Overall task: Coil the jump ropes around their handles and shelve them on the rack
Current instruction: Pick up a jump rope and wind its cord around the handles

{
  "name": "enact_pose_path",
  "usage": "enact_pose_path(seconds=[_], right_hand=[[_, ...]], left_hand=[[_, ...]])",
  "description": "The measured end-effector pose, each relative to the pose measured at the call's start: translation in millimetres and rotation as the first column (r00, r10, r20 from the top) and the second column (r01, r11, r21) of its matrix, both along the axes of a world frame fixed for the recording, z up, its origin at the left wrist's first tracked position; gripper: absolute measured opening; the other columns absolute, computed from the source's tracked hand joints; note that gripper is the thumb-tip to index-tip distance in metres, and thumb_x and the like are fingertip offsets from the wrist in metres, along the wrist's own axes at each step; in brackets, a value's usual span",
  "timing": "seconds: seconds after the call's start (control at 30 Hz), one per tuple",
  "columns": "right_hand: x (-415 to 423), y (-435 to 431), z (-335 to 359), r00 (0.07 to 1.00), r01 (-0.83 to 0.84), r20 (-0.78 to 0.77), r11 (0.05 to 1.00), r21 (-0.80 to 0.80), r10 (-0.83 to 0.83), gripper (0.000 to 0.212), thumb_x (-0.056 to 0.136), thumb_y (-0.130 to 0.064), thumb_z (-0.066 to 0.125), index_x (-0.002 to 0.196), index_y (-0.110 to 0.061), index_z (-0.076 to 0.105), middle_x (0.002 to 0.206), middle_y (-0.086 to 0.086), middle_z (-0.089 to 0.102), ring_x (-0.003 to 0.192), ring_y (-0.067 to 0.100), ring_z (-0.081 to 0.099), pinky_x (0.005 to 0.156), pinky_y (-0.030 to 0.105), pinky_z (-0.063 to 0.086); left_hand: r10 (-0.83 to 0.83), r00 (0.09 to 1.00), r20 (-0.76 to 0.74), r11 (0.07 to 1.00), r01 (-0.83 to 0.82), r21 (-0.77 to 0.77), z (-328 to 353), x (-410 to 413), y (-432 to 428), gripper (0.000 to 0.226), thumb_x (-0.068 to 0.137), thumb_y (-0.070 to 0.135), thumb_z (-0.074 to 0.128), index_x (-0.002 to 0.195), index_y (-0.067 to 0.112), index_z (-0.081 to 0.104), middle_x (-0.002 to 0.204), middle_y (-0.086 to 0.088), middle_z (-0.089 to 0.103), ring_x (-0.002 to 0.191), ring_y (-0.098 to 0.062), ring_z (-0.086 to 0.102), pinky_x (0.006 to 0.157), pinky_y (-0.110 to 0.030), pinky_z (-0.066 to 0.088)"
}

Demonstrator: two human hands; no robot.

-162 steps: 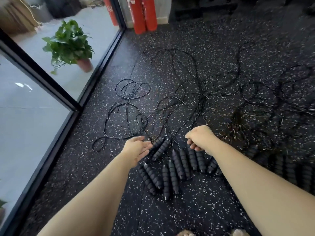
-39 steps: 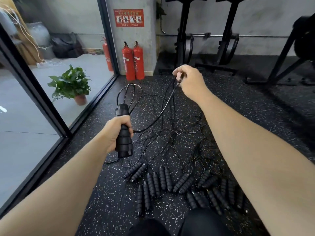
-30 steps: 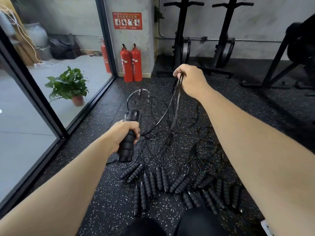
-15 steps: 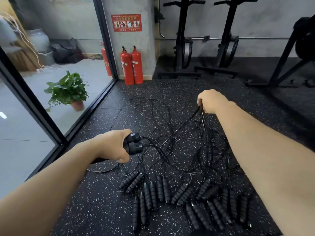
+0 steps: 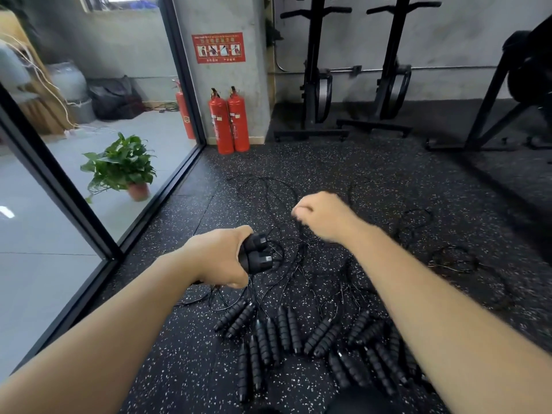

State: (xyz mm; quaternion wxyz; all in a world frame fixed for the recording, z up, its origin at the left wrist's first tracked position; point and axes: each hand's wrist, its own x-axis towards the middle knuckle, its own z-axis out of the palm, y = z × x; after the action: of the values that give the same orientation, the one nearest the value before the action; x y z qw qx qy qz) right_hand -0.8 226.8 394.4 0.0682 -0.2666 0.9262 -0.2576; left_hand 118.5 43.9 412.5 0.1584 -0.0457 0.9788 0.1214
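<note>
Daylight enters through the glass wall (image 5: pixel 44 234) on the left. The pale ground beyond it is bright, near washed out, with a small glare patch at the far left edge. The speckled floor (image 5: pixel 373 174) indoors is evenly lit, darkening toward the right. The left hand (image 5: pixel 221 258) and the handles (image 5: pixel 257 255) it grips are sharp. The right hand (image 5: pixel 322 216) is smeared by motion, and the rope (image 5: pixel 299 230) at its fingertips shows only as a faint streak. Straight lines bow near the edges.
</note>
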Motion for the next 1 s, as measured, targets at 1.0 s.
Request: enact_pose_path(seconds=[1.0], right_hand=[[145, 14, 3, 0.894, 0.380, 0.445, 0.614, -0.692, -0.053, 0.039, 0.096, -0.012, 0.043, 0.057, -0.016, 0.040, 0.042, -0.008, 0.043, 0.038, 0.007, 0.043, 0.042, 0.020, 0.039]], left_hand=[[0.160, 0.904, -0.396, 0.808, 0.110, 0.579, 32, 123, 89, 0.059, 0.049, 0.034, 0.065, 0.103, 0.047, 0.045, 0.080, 0.014, 0.065, 0.070, -0.009, 0.061, 0.061, -0.029, 0.049]])
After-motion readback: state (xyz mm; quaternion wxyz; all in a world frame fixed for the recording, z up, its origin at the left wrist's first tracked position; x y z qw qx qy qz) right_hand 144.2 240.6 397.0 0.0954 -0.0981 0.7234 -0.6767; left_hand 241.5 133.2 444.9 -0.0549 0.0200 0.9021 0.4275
